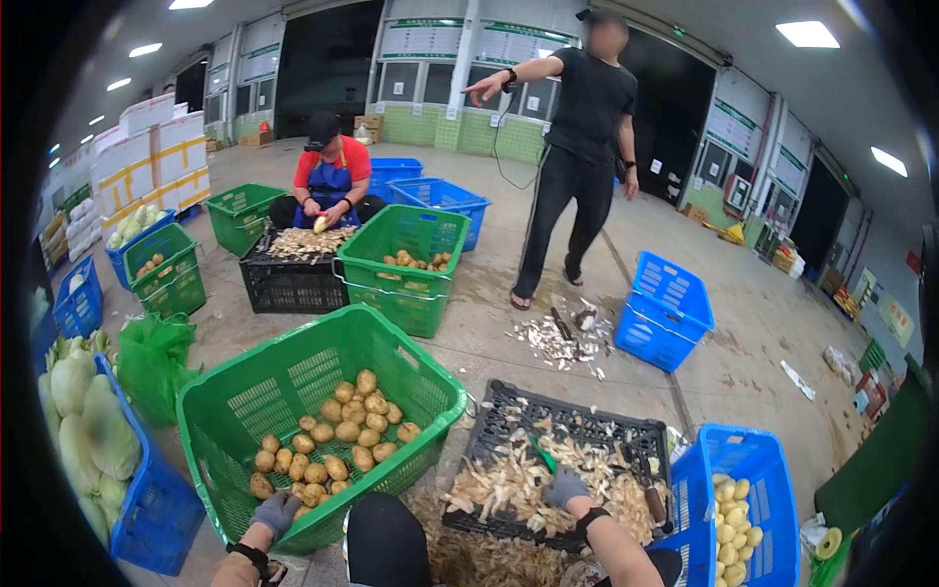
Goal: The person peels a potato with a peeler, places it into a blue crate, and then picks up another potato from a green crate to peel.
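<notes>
My left hand, in a grey glove, is at the near rim of a large green basket holding brown unpeeled potatoes; its fingers are partly hidden against the rim. My right hand, also gloved, is over a black crate covered with potato peelings. It is closed around a green-handled tool, whose far end lies among the peels. A dark-handled knife lies at the crate's right side. Peeled yellow potatoes fill part of a blue basket on the right.
A seated person in red peels over another black crate. A standing person points left. Blue basket, green basket, a green bag and a basket of pale vegetables stand around; scraps lie on the floor.
</notes>
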A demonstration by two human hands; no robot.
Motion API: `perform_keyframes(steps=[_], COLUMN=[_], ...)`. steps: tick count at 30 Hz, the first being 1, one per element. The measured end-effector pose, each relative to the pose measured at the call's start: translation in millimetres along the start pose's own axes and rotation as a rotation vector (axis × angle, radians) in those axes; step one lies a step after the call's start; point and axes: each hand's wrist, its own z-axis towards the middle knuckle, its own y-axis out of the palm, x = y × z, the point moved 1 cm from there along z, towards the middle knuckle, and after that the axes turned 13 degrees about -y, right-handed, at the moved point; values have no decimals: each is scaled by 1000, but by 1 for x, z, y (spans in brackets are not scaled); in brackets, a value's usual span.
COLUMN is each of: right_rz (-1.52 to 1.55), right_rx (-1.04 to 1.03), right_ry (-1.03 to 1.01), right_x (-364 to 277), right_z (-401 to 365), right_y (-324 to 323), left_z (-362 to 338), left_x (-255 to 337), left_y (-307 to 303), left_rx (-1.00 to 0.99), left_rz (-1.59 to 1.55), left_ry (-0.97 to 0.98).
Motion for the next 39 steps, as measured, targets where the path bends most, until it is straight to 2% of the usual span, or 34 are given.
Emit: perform_keyframes(steps=[2, 3, 4, 5, 6, 8, 9, 10, 11, 13, 15, 17, 18, 20, 22, 23, 27, 30, 35, 39], right_rz=[116, 112, 159, 207, 209, 172, 234, 239, 295, 358, 375, 339, 295, 202, 110, 131, 234, 245, 288, 277], right_rx=[-158, -155, -37, 83, 88, 255, 172, 177, 234, 292, 340, 368, 394, 443, 491, 241, 270, 336, 201, 202], right_ry=[56, 44, 59, 76, 71, -192, -88, -94, -47, -1, -76, -111, -146, -214, -284, -214, -204, -197, -183, -208], right_x=[-6, -7, -7, -5, 1, 5, 5, 3, -1, -7, -12, -5, -2, 4, 8, 7, 6, 1, -3, -11], right_z=[-2, -3, -5, -6, -6, -5, -4, -4, -6, -12, -17, -16, -15, -13, -11, -13, -23, -31, -25, -29], right_y=[-24, -29, -33, -38, -40, -46, -47, -49, -52, -58, -69, -65, -62, -58, -54, -66, -66, -69, -61, -65], left_z=[-13, -12, -7, 20, 27, 21, 16, 12, 8, 1, 11, 25, 19, 1, 1, 2, 18, 9, 0, -3], left_x=[6, 5, 5, -18, -22, -26, -27, -24, -21, -14, -20, -27, -21, -6, -6, -7, -15, -9, -1, 0], left_y=[-7, -5, -2, 10, 14, 12, 12, 14, 13, 12, 15, 17, 15, 9, 9, 9, 12, 9, 5, 4], left_rx=[-36, -10, 15, -29, -22, 103, 110, 211, 312, 343, 374, 362, 363, 291, 276, 259, 182, 134, 140, 149], left_rz=[94, 111, 132, 113, 111, 110, 113, 21, -70, -118, -166, 162, 166, 37, 3, -34, 28, 34, -2, -1], left_ry=[-58, -128, -193, -106, -106, -120, -124, -99, -73, -88, -101, -96, -92, -302, -272, -245, -201, -257, -231, -218])
